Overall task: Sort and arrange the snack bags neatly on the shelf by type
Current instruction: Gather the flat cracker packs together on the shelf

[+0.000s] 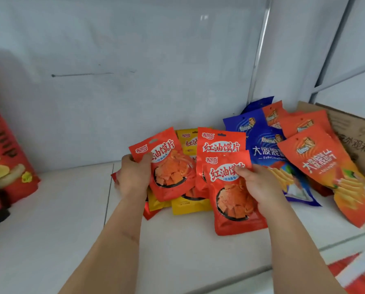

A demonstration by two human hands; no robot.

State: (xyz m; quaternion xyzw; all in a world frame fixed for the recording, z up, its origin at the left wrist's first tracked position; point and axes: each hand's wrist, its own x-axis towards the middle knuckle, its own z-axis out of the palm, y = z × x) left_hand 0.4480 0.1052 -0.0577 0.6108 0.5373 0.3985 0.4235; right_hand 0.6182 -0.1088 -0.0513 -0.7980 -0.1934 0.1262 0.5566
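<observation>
1. The left hand [132, 177] grips one red snack bag [169, 166] by its top corner.
2. The right hand [260, 187] pinches another red bag [232, 200], near the shelf [50, 219] back edge.

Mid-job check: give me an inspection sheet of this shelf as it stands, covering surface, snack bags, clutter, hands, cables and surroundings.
Surface: white shelf board, seam left of the pile.
Job's things: red snack bags, one in the left hand, one in the right; a third behind. Yellow bags underneath. Blue chip bags and orange chip bags overlap at right, unsorted.
Clutter: cardboard box at far right.
Hands: left hand grips its bag's top corner; right hand holds its bag's right edge.
Cables: nothing seen.
Surroundings: white back panel; large red chip bag upright at left.
</observation>
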